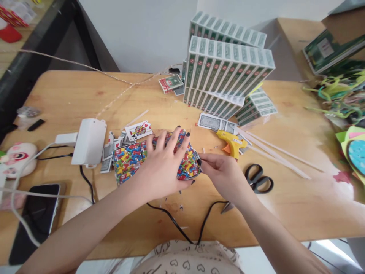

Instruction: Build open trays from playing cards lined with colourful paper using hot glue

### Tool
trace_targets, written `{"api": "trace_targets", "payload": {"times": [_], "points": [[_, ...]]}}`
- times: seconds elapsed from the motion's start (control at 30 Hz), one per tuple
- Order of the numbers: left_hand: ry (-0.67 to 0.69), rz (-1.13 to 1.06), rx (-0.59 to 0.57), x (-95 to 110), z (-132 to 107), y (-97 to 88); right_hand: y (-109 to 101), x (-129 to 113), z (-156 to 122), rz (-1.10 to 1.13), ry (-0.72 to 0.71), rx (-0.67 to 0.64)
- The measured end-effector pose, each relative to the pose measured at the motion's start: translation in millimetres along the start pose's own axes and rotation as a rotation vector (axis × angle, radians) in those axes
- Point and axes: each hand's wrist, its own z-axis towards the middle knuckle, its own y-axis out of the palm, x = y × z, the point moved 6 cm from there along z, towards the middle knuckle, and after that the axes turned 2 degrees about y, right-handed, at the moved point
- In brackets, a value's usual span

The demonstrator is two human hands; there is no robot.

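A flat piece covered in a bright multicoloured pattern [129, 160] lies on the wooden table [285, 198]. My left hand [167, 163] rests flat on it with its fingers spread, pressing it down. My right hand [221, 173] pinches the right edge of the same piece between thumb and fingers. Loose playing cards [139, 131] lie just behind the piece. A yellow glue gun [232, 143] sits right behind my right hand, and black scissors [259, 179] lie to the right of it.
Stacks of green card boxes [228, 68] stand at the back. Glue sticks [276, 154] lie to the right. A white power adapter [89, 141], a phone [38, 213] and cables are on the left. A black cord [176, 224] runs toward me. Coloured craft scraps [342, 99] sit far right.
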Motion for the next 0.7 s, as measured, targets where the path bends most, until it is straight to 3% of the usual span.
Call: {"api": "trace_targets", "payload": {"times": [0.13, 0.3, 0.53, 0.7], "points": [[-0.004, -0.001, 0.007, 0, 0, -0.8, -1, -1, -2, -0.037, 0.01, 0.146], [-0.011, 0.012, -0.008, 0, 0, -0.1, -2, -6, -10, -0.265, -0.069, 0.415], [-0.011, -0.013, 0.014, -1, 0, -0.4, -6, 17, -16, 0.169, -0.057, 0.273], [-0.013, -0.025, 0.009, 0, 0, -1.2, -6, 24, -22, 0.182, -0.073, 0.327]]}}
